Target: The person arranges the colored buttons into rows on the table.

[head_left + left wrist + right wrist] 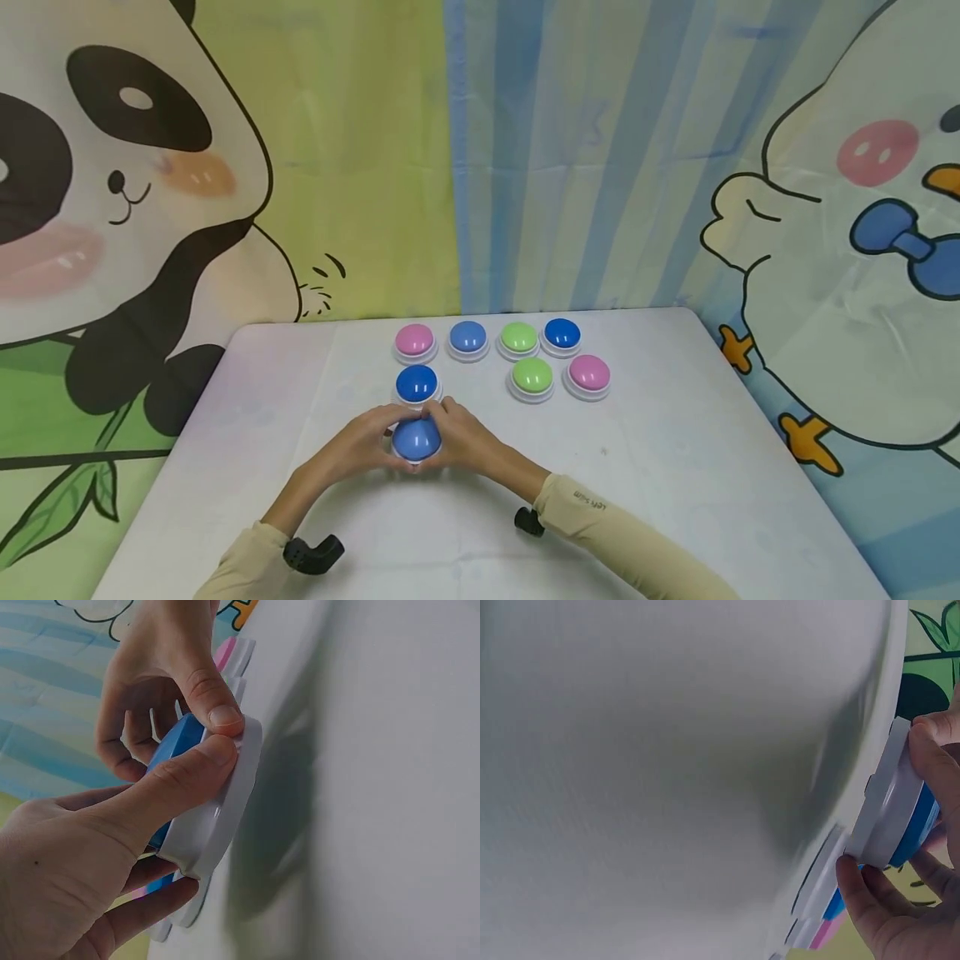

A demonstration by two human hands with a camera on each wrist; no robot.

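Observation:
Between both hands is a light blue dome push button (416,439) on a round white base. My left hand (363,442) grips its left side, thumb along the near edge of the base and fingers round the far side. On the right side my right hand (468,439) holds it the same way, the two thumbs nearly meeting at the near edge. In the left wrist view the white base (214,825) stands off the table with a shadow beside it. Just behind, a dark blue button (416,382) sits on the table, close to the fingertips.
Along the back of the white table (675,467) stand a pink button (414,339), a light blue one (468,337), a green one (519,337) and a dark blue one (562,333). Nearer are another green button (532,376) and pink button (589,373). Cartoon curtains hang behind.

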